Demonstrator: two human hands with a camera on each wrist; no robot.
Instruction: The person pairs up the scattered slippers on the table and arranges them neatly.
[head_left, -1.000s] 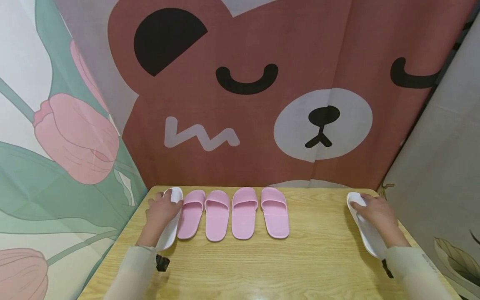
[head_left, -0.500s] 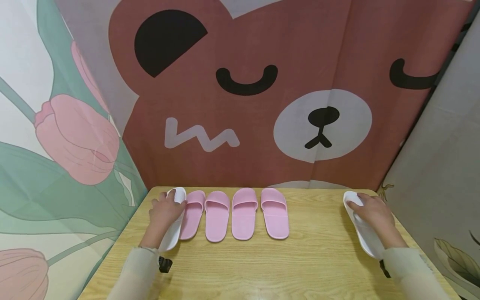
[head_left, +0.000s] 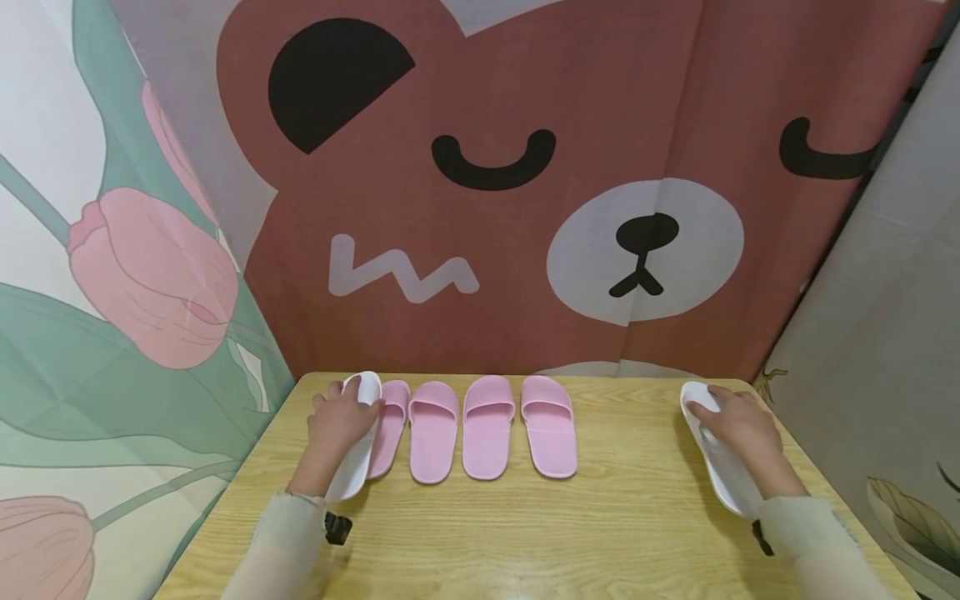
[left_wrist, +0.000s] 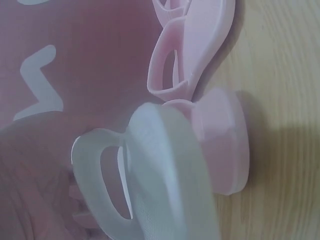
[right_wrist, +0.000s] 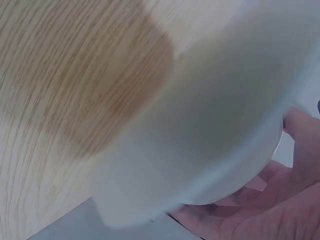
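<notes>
My left hand (head_left: 341, 419) grips a white slipper (head_left: 360, 468) by its strap end, at the left of the table. That slipper overlaps the leftmost pink slipper (head_left: 390, 437) and hides part of it. In the left wrist view, the white slipper (left_wrist: 167, 175) is tilted close beside a pink slipper (left_wrist: 222, 150). At the table's right side, my right hand (head_left: 745, 423) pinches a second white slipper (head_left: 726, 475) at the strap, thumb toward the middle. The right wrist view has this slipper (right_wrist: 200, 120) blurred and tilted, with its shadow on the wood.
Several pink slippers stand in a row along the back, including one in the middle (head_left: 487, 442) and the rightmost (head_left: 553, 446). The wooden table (head_left: 540, 533) meets a bear-print curtain (head_left: 510, 250) behind it. Printed cloths hang at both sides.
The left white slipper has moved right with my left hand, covering more of the leftmost pink slipper. My right hand has shifted its white slipper slightly left.
</notes>
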